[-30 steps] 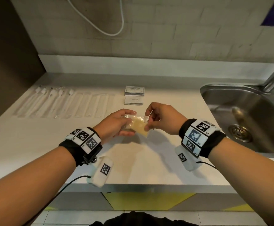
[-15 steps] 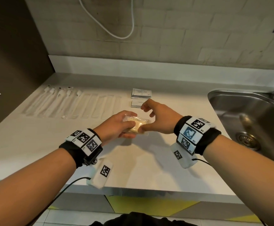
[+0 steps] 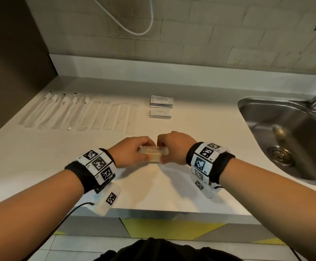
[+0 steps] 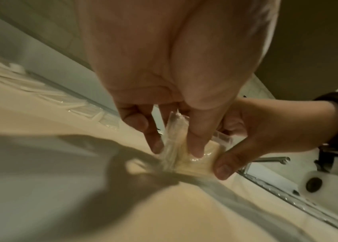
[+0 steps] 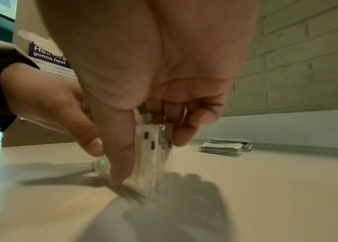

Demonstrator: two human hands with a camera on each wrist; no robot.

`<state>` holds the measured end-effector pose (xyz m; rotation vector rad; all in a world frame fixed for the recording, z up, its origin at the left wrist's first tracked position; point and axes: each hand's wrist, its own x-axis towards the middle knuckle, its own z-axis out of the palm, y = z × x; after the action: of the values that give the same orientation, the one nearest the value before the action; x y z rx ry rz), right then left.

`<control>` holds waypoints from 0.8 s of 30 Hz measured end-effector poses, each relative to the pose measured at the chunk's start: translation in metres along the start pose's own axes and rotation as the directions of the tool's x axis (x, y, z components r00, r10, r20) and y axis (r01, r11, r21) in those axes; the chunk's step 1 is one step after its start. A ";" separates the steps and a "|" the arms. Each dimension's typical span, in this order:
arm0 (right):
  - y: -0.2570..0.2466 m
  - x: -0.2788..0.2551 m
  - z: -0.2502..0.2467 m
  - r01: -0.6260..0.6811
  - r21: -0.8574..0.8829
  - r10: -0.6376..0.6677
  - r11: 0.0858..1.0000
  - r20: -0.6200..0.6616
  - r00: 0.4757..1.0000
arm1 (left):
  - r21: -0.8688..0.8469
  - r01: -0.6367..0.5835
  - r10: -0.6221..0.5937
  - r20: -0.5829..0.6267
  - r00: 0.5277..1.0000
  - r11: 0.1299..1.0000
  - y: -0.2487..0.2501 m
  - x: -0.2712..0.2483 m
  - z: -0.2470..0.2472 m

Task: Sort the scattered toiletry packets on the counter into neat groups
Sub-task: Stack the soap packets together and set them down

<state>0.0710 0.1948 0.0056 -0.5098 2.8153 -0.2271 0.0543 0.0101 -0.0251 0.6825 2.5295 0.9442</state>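
While both hands drop from mid-air, left hand [image 3: 132, 151] and right hand [image 3: 174, 147] each keep a pinching grip on the clear packets [image 3: 152, 150], squaring them edge-down on the counter [image 3: 40, 159].

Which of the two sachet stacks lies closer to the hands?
The front stack, on the hands' side; the other stack sits behind it, toward the wall.

Print on 2 sachet stacks [image 3: 161, 101] unreadable; hands hide clear packets' [image 3: 152, 150] ends; sink [image 3: 292, 140] cropped.
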 end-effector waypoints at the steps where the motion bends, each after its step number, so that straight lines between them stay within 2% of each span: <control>1: 0.000 0.000 0.002 -0.003 -0.008 0.002 1.000 -0.005 1.000 | 0.049 0.005 -0.005 0.006 1.000 0.999 0.000 0.001 0.001; 4: 0.000 -0.002 0.008 -0.010 -0.004 0.010 1.000 0.008 1.000 | 0.292 0.012 -0.028 0.050 0.998 0.956 0.000 0.001 0.007; 6: 0.000 -0.003 0.010 -0.025 0.031 0.024 0.999 0.020 1.000 | 0.381 0.005 -0.043 0.093 0.995 0.925 -0.003 0.001 0.011; 10: 0.004 -0.002 0.012 -0.058 0.147 0.056 0.987 0.015 0.998 | 0.293 0.000 -0.042 0.139 0.989 0.956 -0.006 0.004 0.011; 24: 0.018 -0.002 0.014 -0.050 0.282 0.056 0.958 -0.012 0.998 | 0.249 -0.046 0.020 0.103 0.995 0.967 -0.005 0.010 0.008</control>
<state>0.0708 0.2107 -0.0115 -0.3675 2.7453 -0.6145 0.0487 0.0167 -0.0356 0.8258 2.5796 0.5871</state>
